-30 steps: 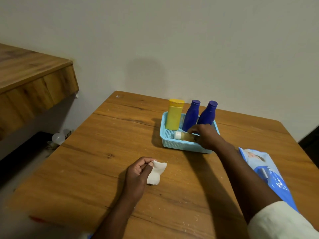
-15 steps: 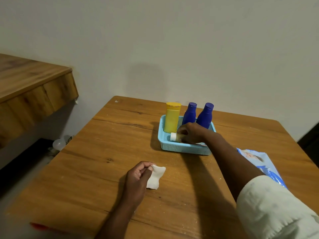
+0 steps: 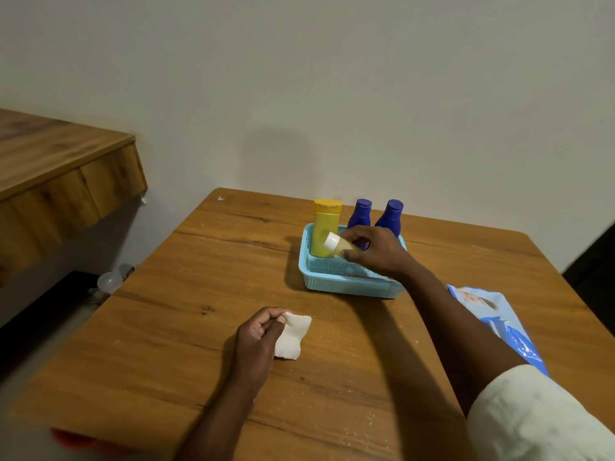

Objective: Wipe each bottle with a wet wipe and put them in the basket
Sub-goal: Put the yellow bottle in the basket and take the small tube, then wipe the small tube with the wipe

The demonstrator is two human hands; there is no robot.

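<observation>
A light blue basket (image 3: 346, 287) stands on the wooden table (image 3: 199, 321) toward the back. Upright in it are a yellow bottle (image 3: 324, 224) and two dark blue bottles (image 3: 360, 212) (image 3: 392, 214). My right hand (image 3: 379, 252) grips a small pale bottle with a white cap (image 3: 337, 245), tilted and lifted above the basket's floor beside the yellow bottle. My left hand (image 3: 258, 337) rests on the table in front and pinches a folded white wet wipe (image 3: 293, 336).
A blue pack of wet wipes (image 3: 496, 321) lies at the table's right, partly under my right forearm. A wooden shelf (image 3: 60, 181) juts out at the left. The wall stands just behind the table.
My right hand has raised the small pale bottle from lying on the basket floor to a tilted position above it. My left hand and the wipe have stayed put.
</observation>
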